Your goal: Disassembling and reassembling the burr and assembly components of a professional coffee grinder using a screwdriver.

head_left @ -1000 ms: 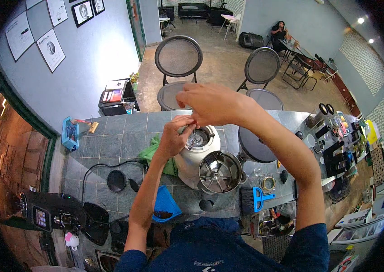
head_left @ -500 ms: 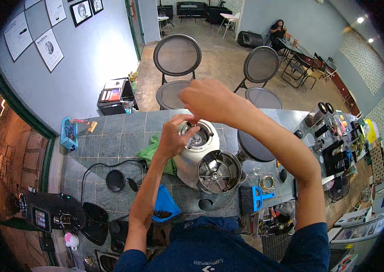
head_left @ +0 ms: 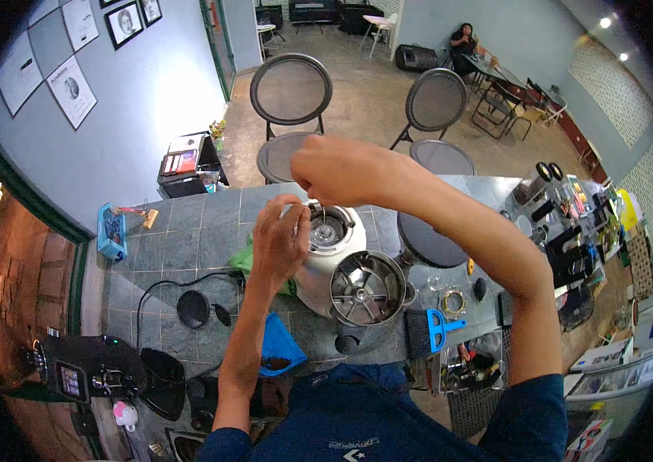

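Note:
A white, rounded machine (head_left: 313, 271), which looks like a coffee grinder, stands on the counter with its round metal chamber (head_left: 328, 230) open at the top. Above that opening, my right hand (head_left: 334, 171) is closed in a fist around a tool whose grip is hidden. Only a thin shaft seems to show beneath it. My left hand (head_left: 278, 235) is at the chamber's left rim, its thumb and fingers bent together; whatever lies between them cannot be made out. Nearer to me, a round metal part with spokes (head_left: 367, 289) sits against the machine.
Around the machine lie a green cloth (head_left: 241, 260), a blue dustpan (head_left: 280, 346) with dark grounds, a blue-black brush (head_left: 436, 331) and a black round lid (head_left: 193, 309). A black machine with a screen (head_left: 83, 377) stands at left. Bottles and jars (head_left: 565, 262) crowd the right side.
My left hand has drawn back to the left, its thumb now off the chamber's opening. The right fist remains above the opening. The whole view has shifted slightly.

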`<state>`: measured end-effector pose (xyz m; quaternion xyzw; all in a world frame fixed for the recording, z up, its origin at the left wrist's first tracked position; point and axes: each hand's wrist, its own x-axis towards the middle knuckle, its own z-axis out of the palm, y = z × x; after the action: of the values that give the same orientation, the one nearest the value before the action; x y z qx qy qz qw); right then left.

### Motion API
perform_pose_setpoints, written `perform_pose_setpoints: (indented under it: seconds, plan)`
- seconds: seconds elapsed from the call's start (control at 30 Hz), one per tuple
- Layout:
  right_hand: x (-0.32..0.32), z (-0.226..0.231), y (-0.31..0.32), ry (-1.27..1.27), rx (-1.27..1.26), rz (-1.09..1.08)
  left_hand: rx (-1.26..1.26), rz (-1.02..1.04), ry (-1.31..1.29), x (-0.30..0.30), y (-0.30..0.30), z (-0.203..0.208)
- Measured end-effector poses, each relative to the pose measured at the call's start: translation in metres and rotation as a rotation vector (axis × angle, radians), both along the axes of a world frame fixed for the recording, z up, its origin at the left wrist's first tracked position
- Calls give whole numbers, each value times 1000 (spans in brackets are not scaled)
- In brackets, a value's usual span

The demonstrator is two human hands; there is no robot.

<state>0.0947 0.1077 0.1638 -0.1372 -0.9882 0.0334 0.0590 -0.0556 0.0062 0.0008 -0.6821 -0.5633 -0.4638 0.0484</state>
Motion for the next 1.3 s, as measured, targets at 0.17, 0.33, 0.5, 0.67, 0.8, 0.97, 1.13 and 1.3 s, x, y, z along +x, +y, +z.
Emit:
perform_pose_setpoints:
  seconds: [0.17, 0.33, 0.5, 0.67, 0.8, 0.97, 1.13, 1.3]
  plan:
    - [-13, 18, -6, -237, -120, -123, -117, -180, 96, -15, -2, 5]
    - [5, 25, -3, -406, -84, -95, -189, -203, 154, -15, -1, 6]
    - [17, 20, -11, -181, -17, -53, -296, -173, 170, -12, 0, 6]
    - [16, 22, -20, -186, 48, -10, -239, -170, 180, -11, 1, 8]
    - [18, 19, -23, -199, 67, 32, -243, -180, 184, -9, 0, 14]
    - [20, 6, -24, 38, 198, 137, -360, -145, 226, -5, -4, 21]
    - [16, 6, -27, -151, 257, 86, -321, -96, 249, -5, -5, 6]
    - [24, 8, -20, -165, 224, 126, -294, -110, 208, -4, -2, 0]
